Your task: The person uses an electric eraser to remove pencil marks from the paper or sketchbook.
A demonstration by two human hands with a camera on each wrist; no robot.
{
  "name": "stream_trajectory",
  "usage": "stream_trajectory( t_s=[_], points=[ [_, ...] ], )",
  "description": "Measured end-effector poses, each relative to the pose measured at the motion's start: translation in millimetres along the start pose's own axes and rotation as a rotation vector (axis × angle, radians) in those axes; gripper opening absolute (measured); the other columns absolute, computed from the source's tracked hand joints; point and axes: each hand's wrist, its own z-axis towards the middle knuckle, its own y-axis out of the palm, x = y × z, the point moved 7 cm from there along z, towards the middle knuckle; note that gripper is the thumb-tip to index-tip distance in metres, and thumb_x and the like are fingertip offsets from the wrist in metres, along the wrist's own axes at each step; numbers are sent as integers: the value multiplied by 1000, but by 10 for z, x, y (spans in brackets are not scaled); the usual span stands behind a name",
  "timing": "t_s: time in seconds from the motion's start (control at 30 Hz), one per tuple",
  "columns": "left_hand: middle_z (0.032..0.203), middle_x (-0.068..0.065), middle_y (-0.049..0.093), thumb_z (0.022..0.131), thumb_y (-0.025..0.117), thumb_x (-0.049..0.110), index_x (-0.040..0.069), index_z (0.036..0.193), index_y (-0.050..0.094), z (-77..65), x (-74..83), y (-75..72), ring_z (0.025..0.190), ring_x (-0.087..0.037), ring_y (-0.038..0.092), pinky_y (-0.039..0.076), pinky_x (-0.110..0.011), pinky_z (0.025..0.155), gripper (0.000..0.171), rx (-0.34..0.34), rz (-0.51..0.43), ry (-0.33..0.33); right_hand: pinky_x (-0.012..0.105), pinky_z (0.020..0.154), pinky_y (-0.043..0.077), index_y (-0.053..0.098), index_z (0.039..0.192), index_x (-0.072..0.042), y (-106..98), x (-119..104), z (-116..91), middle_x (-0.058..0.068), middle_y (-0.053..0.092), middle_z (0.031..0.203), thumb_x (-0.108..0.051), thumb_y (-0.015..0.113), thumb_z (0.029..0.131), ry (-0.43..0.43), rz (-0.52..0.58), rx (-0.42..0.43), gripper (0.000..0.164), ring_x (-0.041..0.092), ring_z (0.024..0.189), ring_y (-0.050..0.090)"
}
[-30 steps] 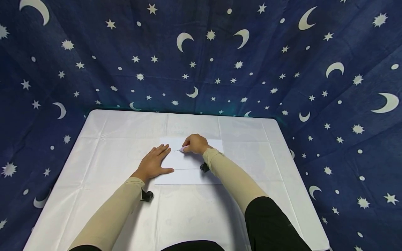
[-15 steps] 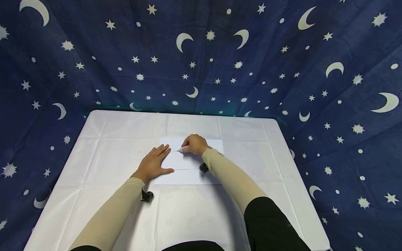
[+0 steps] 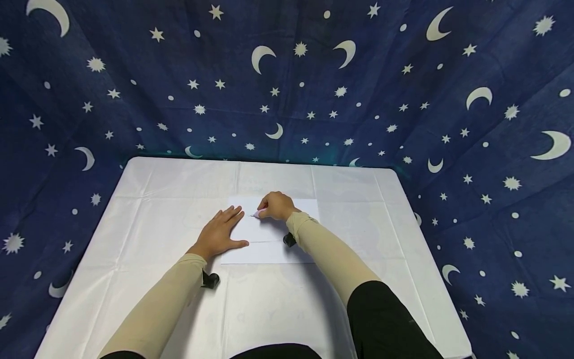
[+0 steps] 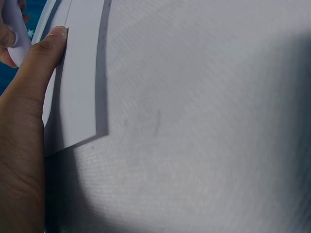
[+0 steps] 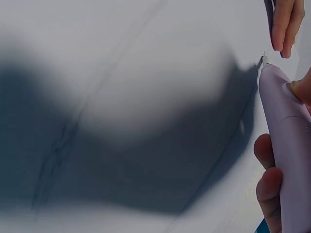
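Observation:
A lavender utility knife (image 5: 286, 131) with a short metal blade (image 5: 265, 59) is gripped in my right hand (image 3: 277, 206). My right thumb (image 5: 302, 89) sits on its slider, and the blade tip points left, at or just above the white paper (image 3: 269, 253). Flat on the paper's left side rests my left hand (image 3: 217, 234), fingers spread and thumb toward the right. In the left wrist view the left thumb (image 4: 46, 56) presses the paper beside a thin line; part of the knife (image 4: 18, 34) shows beyond it. Whether the blade touches the paper is too small to tell.
The paper lies on a white cloth-covered table (image 3: 350, 184) with fold creases. A dark blue curtain (image 3: 287, 75) with moons and stars surrounds its back and sides. Small black cameras hang under my left wrist (image 3: 210, 280) and right wrist (image 3: 289, 240).
My right hand has slid slightly left across the paper with the utility knife, closer to the left fingertips. The left hand stays in place.

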Motion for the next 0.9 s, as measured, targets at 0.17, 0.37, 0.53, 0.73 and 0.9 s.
stream_trajectory(
  t_s=[0.17,0.37,0.53,0.73,0.9],
  points=[
    [146,-2,24,65,49,78,14,140,33,3,-25,6,134,-22,15,10,-41,109,101,-4,12,-13,24,68,45,73,89,-23,-40,51,-3,-13,62,80,-33,74,73,27,7,20,19,7,78,54],
    [146,-1,24,65,48,78,15,141,33,10,-25,2,134,-21,15,10,-41,109,100,-6,14,-8,25,69,45,73,89,-22,-44,17,0,-13,63,81,-34,74,73,16,17,20,20,7,79,54],
    [146,-2,24,65,49,78,13,140,33,11,-13,-7,134,-22,15,11,-42,109,100,-3,8,-3,25,69,45,73,88,-24,-17,4,26,-14,61,78,-36,74,73,18,-17,19,19,6,77,54],
    [146,-1,24,65,47,79,14,141,33,10,-42,31,134,-21,15,10,-41,109,101,-9,11,-9,25,67,45,73,86,-24,-19,40,20,-14,61,78,-36,74,72,29,-36,15,18,7,76,54],
    [146,0,24,65,48,79,14,141,33,8,-23,37,135,-20,14,9,-40,109,101,-14,12,-10,25,66,45,73,87,-24,13,30,36,-14,62,79,-35,75,72,15,-17,10,19,7,76,54]
  ],
)
